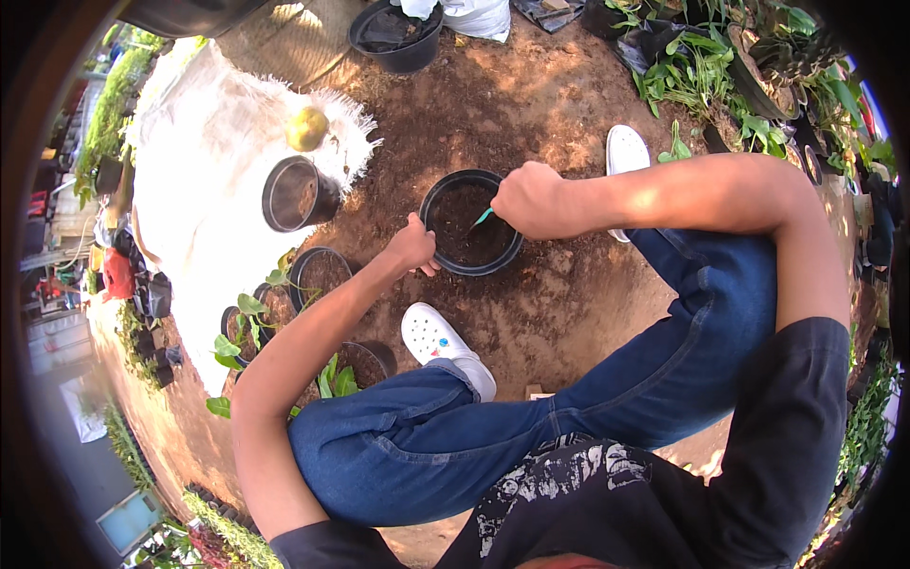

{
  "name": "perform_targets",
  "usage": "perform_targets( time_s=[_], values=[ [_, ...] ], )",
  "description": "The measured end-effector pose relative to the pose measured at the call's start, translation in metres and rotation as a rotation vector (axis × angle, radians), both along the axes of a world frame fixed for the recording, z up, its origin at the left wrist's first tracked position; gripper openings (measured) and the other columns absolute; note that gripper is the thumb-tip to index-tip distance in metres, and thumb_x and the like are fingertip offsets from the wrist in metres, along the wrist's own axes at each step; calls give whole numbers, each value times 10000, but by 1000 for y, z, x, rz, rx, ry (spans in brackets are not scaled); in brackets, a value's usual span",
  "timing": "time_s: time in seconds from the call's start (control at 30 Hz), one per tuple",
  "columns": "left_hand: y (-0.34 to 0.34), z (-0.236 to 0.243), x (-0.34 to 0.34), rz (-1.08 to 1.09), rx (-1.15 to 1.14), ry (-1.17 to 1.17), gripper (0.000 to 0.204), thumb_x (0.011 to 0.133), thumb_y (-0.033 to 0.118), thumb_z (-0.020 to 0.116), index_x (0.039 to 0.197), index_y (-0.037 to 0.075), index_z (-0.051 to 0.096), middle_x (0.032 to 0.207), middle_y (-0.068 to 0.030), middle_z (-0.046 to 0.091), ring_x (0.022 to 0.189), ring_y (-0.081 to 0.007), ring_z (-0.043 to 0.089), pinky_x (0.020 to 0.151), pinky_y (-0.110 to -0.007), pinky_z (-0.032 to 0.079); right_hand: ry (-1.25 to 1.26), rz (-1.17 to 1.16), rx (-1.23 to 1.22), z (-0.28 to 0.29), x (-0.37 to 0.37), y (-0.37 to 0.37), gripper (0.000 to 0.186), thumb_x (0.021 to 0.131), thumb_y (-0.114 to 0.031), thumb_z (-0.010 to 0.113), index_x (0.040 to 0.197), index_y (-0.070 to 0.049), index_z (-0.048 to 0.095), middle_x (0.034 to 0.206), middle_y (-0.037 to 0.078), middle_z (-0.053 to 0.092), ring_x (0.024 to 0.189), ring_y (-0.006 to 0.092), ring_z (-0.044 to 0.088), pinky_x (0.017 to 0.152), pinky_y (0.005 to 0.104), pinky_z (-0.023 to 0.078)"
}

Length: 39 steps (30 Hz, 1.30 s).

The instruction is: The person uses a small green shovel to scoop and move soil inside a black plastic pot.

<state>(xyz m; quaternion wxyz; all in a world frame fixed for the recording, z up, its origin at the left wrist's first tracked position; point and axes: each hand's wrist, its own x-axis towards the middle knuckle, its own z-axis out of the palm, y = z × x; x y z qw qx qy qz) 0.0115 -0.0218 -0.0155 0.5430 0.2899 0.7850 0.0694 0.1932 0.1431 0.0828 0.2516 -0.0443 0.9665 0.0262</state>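
Black T-shirt, one, white print on the chest. Blue jeans, one pair, knees spread. White clogs, two: left with small charms, right partly behind the right forearm. Round black pot, one, upright on the bare ground between the hands, dark soil inside. Left hand, one, at the pot's left rim; fingers partly curled, thumb set apart from them; cannot tell whether they grip the rim or only rest against it. Right hand, one, above the pot's right rim, fingers closed in a fist around a small hand tool, one; its teal part shows beyond the fist, its dark tip reaches the soil. Further black pots, at least four, clustered beside the left forearm, some with leafy plants, partly hidden. White woven sheet, one, frayed at its edge; one tilted black planter at its border, one yellow-green round fruit near that. Black tub, one, at the far side, beside one white bag.
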Motion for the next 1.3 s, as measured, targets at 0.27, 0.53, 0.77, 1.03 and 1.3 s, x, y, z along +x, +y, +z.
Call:
perform_targets(
  time_s=[0.27, 0.53, 0.77, 1.03, 1.3],
  values=[
    [5, 2, 2, -18, 37, -3, 531, 1031, 188, 354, 1383, -125, 108, 849, -241, 721, 689, -300, 736, 556, -374, 561, -45, -18, -63, -6, 8, -3, 160, 810, -121, 666, 930, -55, 749, 882, 147, 742, 860, 289, 735, 710, 394, 581],
    [5, 1, 2, -6, 29, 4, 414, 1052, 209, 367, 1318, -55, 190, 858, -206, 719, 688, -262, 731, 505, -331, 504, 99, -145, -182, -2, 5, 5, 174, 702, -113, 693, 824, 10, 707, 764, 187, 706, 746, 339, 721, 638, 430, 580],
    [-6, 2, 0, 22, 0, 20, 450, 1055, 210, 361, 1355, -62, 164, 854, -209, 717, 696, -266, 733, 490, -312, 501, -100, -199, -290, 24, -15, -11, 227, 708, -87, 669, 906, 19, 704, 807, 196, 710, 774, 365, 714, 657, 454, 573],
    [1, 7, 3, 17, 50, -1, 497, 1022, 164, 365, 1366, -129, 159, 837, -226, 723, 681, -296, 735, 635, -381, 578, -14, -56, -129, 3, 0, -7, 144, 720, -132, 699, 815, -25, 717, 755, 150, 713, 761, 329, 726, 632, 432, 577],
    [5, 10, 4, 0, 32, 11, 527, 1017, 168, 366, 1374, -138, 129, 824, -208, 722, 665, -283, 733, 552, -362, 555, -23, 41, -53, 39, -9, 1, 118, 725, -142, 699, 797, -51, 720, 759, 125, 719, 752, 297, 727, 627, 399, 567]
  ],
)
